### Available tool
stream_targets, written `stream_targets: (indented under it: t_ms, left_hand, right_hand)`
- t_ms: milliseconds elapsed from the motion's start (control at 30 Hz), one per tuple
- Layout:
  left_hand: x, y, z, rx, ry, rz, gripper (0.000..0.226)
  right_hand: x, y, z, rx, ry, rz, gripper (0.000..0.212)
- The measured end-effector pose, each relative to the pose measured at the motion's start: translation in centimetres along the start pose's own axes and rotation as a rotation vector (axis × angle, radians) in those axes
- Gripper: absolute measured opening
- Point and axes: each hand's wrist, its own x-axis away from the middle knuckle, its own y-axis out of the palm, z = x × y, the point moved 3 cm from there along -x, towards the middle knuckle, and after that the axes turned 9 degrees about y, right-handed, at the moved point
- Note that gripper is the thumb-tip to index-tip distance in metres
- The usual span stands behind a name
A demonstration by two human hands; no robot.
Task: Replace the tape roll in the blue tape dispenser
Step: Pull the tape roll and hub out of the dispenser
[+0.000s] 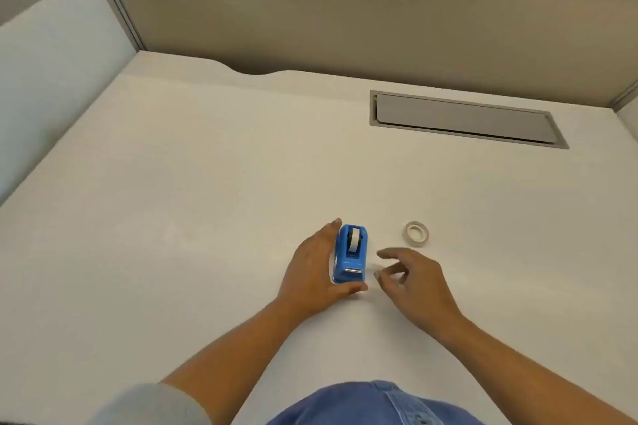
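While your left hand [312,272] cups the blue tape dispenser [349,257] on the white desk [172,217], fingers laid along its left side and thumb curled round its near end, a white roll sits in the dispenser's cradle. Your right hand [416,281] hovers just to the dispenser's right, fingers spread and loosely curled, gripping nothing. A spare tape roll [416,233] lies flat on the desk beyond that hand, apart from the dispenser. Farther back, a grey cable hatch [462,119] is set into the desktop.

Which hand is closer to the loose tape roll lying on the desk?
Right. The right hand hovers just short of the loose tape roll; the left hand cups the blue dispenser, farther away.
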Motion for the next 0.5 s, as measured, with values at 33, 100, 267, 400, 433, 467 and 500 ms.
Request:
stream_targets:
  t_ms: [33,100,267,400,433,467,500]
  left_hand:
    - [-0.5,-0.1,0.2,0.025,0.024,-0.008,0.116]
    - [-1.1,-0.1,0.3,-0.004,0.031,-0.029,0.115]
    - [-1.2,-0.7,0.8,0.018,0.102,0.075,0.094]
    - [-1.5,-1.1,1.2,0.056,0.127,0.086,0.093]
    - [-1.5,-1.1,1.2,0.062,0.125,0.078,0.092]
    - [-1.6,-1.1,1.2,0.066,0.124,0.073,0.089]
    - [-1.6,-1.0,1.1,0.067,0.124,0.072,0.087]
  right_hand:
    - [-0.6,0.1,-0.4,-0.022,-0.016,-0.013,0.035]
    - [-1.6,0.1,-1.5,-0.047,-0.032,-0.056,0.043]
    - [-3.3,0.9,-2.9,-0.016,-0.039,-0.180,0.060]
    - [-4.2,1.2,-3.5,0.053,-0.091,-0.177,0.056]
    - [-4.4,1.2,-3.6,0.061,-0.111,-0.179,0.055]
    - [-4.5,1.3,-3.8,0.073,-0.133,-0.179,0.053]
    - [-4.6,1.3,-3.9,0.089,-0.155,-0.173,0.051]
